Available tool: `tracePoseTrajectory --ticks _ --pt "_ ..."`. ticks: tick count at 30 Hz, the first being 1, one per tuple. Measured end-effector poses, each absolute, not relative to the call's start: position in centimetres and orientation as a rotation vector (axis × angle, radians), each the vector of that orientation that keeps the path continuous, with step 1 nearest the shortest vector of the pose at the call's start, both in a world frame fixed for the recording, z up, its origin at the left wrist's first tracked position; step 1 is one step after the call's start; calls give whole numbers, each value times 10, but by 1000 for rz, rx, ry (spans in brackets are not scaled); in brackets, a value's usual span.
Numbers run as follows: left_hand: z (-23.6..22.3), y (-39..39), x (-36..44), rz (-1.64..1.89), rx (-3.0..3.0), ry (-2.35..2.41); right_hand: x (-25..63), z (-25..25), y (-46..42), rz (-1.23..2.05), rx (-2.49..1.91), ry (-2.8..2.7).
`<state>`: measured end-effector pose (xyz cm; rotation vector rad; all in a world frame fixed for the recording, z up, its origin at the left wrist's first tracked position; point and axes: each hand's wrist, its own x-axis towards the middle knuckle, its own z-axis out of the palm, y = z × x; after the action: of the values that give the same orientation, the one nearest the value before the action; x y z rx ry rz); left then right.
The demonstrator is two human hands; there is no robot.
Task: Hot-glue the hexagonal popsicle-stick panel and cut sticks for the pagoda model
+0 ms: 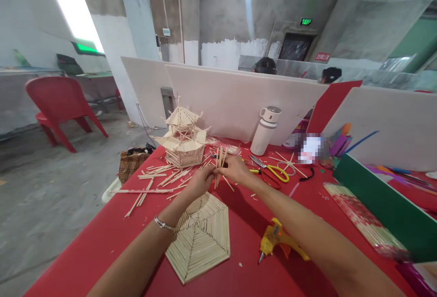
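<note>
Both hands meet over the middle of the red table, around a small bundle of wooden sticks (220,155) held upright. My left hand (201,179) pinches the sticks near their lower part. From the right, my right hand (235,169) closes on the same bundle with its fingertips. Below the hands lies a flat hexagonal panel (201,242) made of sticks in concentric rows. Behind them to the left stands a pagoda model (182,137) built of sticks. Loose sticks (153,174) are scattered left of my hands.
A yellow glue gun (273,240) lies under my right forearm. Yellow-handled scissors (278,173) and a white bottle (264,130) are at the back. A packet of sticks (365,217) lies by a green box (385,210) on the right. White partitions (225,101) stand behind.
</note>
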<state>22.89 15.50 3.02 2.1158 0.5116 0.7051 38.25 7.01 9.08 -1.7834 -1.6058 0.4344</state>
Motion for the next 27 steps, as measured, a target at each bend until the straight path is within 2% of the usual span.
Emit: tracePoseTrajectory --ticks 8,14,22,27 --pt "29 153 226 550 2049 509 380 72 70 464 -1720 -1569" --pt "25 158 229 563 2087 587 379 71 66 498 -1675 -1622" --pt "13 155 233 574 2154 622 372 70 64 331 -1680 -1600" --pt "22 174 229 628 2216 682 366 80 80 268 -1666 -1618"
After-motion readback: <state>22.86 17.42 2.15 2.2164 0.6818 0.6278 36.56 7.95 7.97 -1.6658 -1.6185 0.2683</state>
